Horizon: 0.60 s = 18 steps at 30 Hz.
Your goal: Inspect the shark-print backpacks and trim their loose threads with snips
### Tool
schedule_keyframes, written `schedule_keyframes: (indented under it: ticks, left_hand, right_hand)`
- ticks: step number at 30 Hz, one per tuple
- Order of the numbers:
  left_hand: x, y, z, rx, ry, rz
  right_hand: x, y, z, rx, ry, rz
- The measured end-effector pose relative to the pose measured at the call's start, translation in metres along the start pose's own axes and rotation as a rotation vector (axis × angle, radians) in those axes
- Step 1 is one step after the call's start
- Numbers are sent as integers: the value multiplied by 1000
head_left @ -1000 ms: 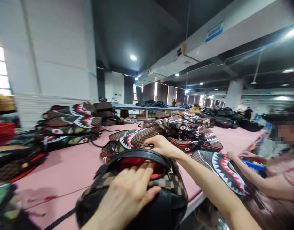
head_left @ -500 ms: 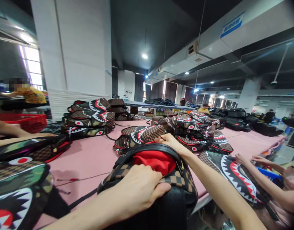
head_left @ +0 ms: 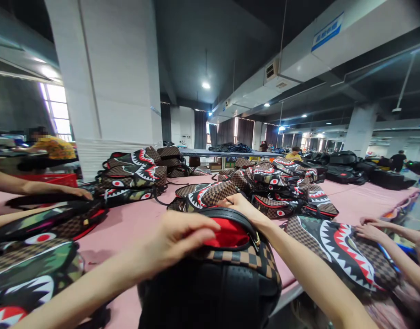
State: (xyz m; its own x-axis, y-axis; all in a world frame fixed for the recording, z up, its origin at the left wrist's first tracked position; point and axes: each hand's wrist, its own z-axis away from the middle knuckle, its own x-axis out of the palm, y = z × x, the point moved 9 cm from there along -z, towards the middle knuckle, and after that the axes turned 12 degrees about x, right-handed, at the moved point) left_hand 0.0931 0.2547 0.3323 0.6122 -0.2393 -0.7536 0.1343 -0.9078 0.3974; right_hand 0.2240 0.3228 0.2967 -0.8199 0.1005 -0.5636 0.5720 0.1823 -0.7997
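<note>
A black and brown checkered backpack [head_left: 210,288] stands upright in front of me, its top unzipped and its red lining [head_left: 230,232] showing. My left hand [head_left: 175,237] hovers over the left side of the opening, slightly blurred, fingers apart from the thumb with nothing visible between them. My right hand [head_left: 240,205] is at the far side of the bag's top rim, fingers bent round the edge beside the black band. Its fingertips are partly hidden behind the rim.
Shark-mouth backpacks are piled on the pink table [head_left: 127,242], at back left [head_left: 134,171] and beyond my bag [head_left: 210,194]. Co-workers' hands are on bags at the left [head_left: 76,189] and right [head_left: 370,228]. Black bags [head_left: 347,169] lie at back right.
My left hand has come off the bag's front rim and moved up and left. My right hand stays at the far rim. The view has shifted slightly, and the co-worker's hands at right have moved along the bag.
</note>
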Motion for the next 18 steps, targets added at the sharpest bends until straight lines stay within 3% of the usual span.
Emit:
schedule_keyframes:
  ticks: [2, 3, 5, 8, 11, 15, 18]
  left_hand:
    - [-32, -27, 2, -171, 224, -35]
    - [-38, -40, 0, -246, 245, -52]
    - [-26, -62, -9, -314, 87, -21]
    - [9, -75, -18, -271, -203, 108]
    - [18, -75, -20, -221, -234, 132]
    - [7, -77, -17, -232, -155, 86]
    - [7, -74, -13, -246, -264, 109]
  right_hand:
    - [3, 0, -1, -18, -21, -4]
    - [4, 0, -1, -19, -29, -11]
    - [4, 3, 0, -6, -33, -22]
    - [2, 7, 4, 16, -48, -56]
    - [0, 9, 5, 43, -60, -118]
    - [1, 8, 2, 69, -39, -119]
    - [4, 4, 4, 52, -18, -59]
